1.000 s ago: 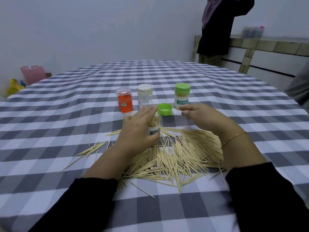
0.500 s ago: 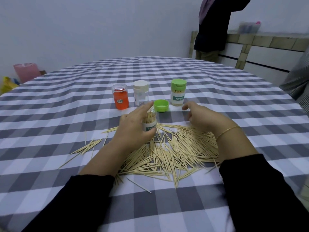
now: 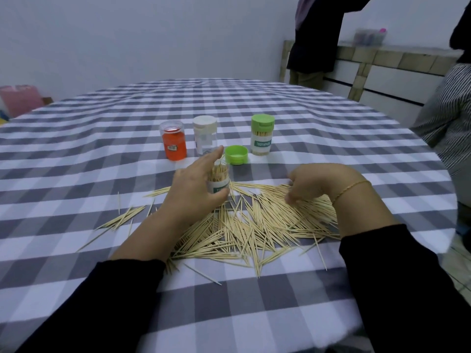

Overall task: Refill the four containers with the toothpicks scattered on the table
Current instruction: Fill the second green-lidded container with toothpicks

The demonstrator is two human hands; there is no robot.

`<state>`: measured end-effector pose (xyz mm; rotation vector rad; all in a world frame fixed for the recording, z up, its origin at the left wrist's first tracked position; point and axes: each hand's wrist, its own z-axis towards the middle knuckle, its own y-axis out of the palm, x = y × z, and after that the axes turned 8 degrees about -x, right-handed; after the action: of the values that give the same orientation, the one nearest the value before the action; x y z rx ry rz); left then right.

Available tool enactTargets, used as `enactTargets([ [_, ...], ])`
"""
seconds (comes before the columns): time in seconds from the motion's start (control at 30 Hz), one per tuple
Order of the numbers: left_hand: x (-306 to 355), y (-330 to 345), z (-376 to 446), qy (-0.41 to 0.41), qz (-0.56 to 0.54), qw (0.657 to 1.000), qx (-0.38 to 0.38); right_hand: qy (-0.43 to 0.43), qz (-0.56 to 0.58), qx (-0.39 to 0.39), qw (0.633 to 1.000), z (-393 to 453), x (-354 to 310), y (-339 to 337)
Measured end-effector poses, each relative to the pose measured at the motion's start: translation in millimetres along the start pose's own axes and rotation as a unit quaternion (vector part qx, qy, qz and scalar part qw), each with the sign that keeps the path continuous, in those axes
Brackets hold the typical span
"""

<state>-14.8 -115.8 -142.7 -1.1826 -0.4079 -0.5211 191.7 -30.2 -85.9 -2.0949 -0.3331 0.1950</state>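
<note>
Standing at the table's eleven o'clock were an orange container, then a white-capped container. The left hand curled round an open container holding upright toothpicks. A loose green cap and a full green-capped container followed. At four o'clock, the right hand curled its fingers onto the scattered toothpicks; whether it pinched any was unclear.

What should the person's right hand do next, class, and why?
Probably pinch a small bunch from the toothpick pile under the right hand and carry it to the open container that the left hand grips; it looks partly filled.
</note>
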Motion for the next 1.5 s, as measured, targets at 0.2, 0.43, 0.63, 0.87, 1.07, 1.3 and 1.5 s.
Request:
enactTargets([
  [0.2,-1,1,-1,-0.005,-0.001,1.0,-0.001,0.005,-0.044,0.066,0.997,-4,-23,12],
  [0.43,0,0,-2,-0.004,-0.015,1.0,-0.002,-0.006,-0.069,0.19,0.979,-3,-41,35],
  [0.63,-1,0,-2,-0.008,-0.022,1.0,-0.001,-0.041,-0.041,0.271,0.961,2,-49,46],
  [0.87,-3,1,-1,-0.009,-0.022,1.0,-0.001,-0.098,0.117,0.312,0.938,17,-45,36],
  [1.07,-2,2,0,-0.021,-0.018,1.0,0.005,-0.164,0.396,0.286,0.857,24,-39,21],
  [1.3,-3,1,0,-0.033,-0.02,0.999,0.002,-0.228,0.563,0.219,0.764,22,-45,4],
  [1.5,-3,0,1,-0.034,-0.024,0.999,-0.001,-0.286,0.688,0.181,0.642,20,-63,-8],
])
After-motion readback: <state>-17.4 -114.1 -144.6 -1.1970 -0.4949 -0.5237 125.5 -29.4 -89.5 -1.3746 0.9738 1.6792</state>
